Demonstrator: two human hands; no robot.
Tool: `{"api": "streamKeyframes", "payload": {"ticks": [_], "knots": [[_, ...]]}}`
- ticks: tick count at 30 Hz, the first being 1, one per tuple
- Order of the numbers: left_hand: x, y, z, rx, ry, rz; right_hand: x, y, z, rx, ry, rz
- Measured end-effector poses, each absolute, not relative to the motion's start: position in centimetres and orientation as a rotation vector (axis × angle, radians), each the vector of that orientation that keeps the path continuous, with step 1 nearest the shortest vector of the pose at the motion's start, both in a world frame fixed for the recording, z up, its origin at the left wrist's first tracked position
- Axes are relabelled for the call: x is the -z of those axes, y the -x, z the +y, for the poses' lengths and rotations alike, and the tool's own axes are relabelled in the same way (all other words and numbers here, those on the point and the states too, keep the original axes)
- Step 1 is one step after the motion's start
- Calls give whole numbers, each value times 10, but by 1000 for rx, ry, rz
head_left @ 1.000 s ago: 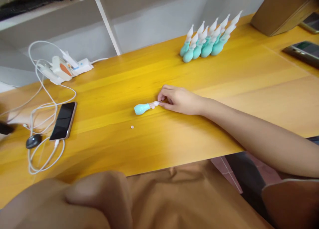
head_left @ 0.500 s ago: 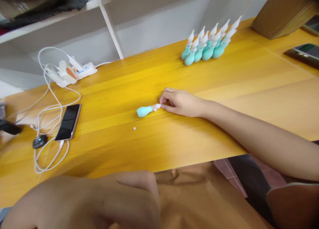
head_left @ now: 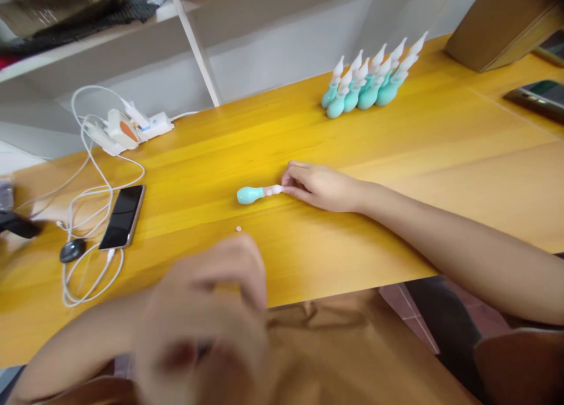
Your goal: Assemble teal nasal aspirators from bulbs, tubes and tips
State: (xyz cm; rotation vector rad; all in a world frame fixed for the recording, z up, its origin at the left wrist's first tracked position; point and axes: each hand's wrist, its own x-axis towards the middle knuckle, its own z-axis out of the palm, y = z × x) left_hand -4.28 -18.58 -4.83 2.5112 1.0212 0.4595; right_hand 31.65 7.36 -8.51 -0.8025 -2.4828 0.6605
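Note:
A small teal bulb with a white nozzle (head_left: 252, 194) lies on its side on the yellow wooden table (head_left: 440, 152). My right hand (head_left: 321, 186) rests on the table and pinches the tip of its nozzle. My left hand (head_left: 207, 328) is raised close to the camera over the table's near edge; it is blurred by motion, its fingers look curled, and what they hold, if anything, does not show. A tiny white bit (head_left: 238, 229) lies on the table just past my left hand's fingers.
Several teal bulbs with white nozzles (head_left: 370, 81) stand in a group at the back. At the left lie a phone (head_left: 123, 216), white cables (head_left: 88, 176), a power strip (head_left: 127, 126) and a black mouse (head_left: 71, 250). A cardboard box (head_left: 497, 23) and a device (head_left: 537, 96) sit at the right.
My left hand has risen from my lap toward the table's near edge. My right hand stays pinched on the bulb's nozzle; the bulb has shifted slightly.

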Motion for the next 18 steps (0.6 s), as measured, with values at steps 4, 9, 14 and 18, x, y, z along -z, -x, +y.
{"api": "streamKeyframes", "payload": {"ticks": [4,9,14,18], "knots": [[32,-19,-22,-832,-2607,1307,88,-310,68,-669,830,-2435],[66,-21,19,-622,-2551,1261,86,-301,55,-758,811,-2436],[75,-13,13,-673,-2517,1297,81,-293,44,-704,926,-2498],[72,-17,11,-625,-2524,1199,82,-289,44,-672,868,-2582]]}}
